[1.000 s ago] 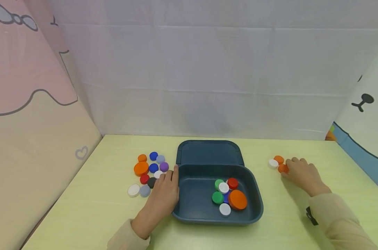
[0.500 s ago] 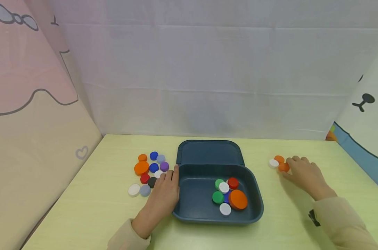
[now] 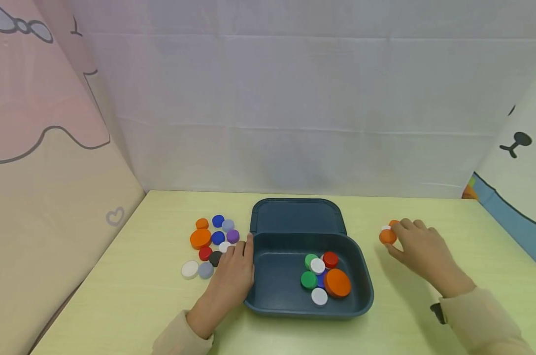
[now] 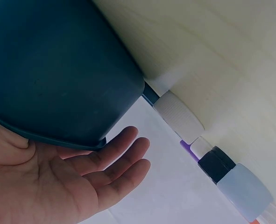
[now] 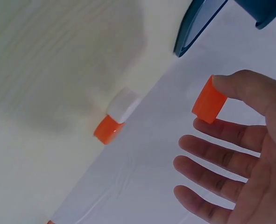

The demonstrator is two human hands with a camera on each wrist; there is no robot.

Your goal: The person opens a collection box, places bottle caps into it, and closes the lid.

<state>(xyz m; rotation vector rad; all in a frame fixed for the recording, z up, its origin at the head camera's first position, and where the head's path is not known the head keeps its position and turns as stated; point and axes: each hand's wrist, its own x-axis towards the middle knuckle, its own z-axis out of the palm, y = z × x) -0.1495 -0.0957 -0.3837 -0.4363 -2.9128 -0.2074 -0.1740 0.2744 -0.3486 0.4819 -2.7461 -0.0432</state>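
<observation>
The right hand (image 3: 423,249) pinches an orange cap (image 3: 387,236) between thumb and index finger. In the right wrist view that orange cap (image 5: 209,100) is off the table, the other fingers of the hand (image 5: 250,154) spread apart. A white cap (image 5: 123,105) and a second orange cap (image 5: 108,129) lie touching on the table beyond. The left hand (image 3: 232,276) rests at the left rim of a dark blue box (image 3: 272,283); its fingers (image 4: 123,154) are extended past the rim in the left wrist view. Green, white, red, blue and orange caps lie in the box.
Left of the box lie several loose caps, among them a large orange one (image 3: 200,238), a purple one (image 3: 233,236) and a white one (image 3: 189,269). A dark blue lid (image 3: 298,217) lies behind the box. A pale curtain (image 3: 294,113) stands behind the table.
The right hand has lifted the orange cap it was touching and moved slightly left, so the cap partly covers the white one. The left hand and the box have not moved.
</observation>
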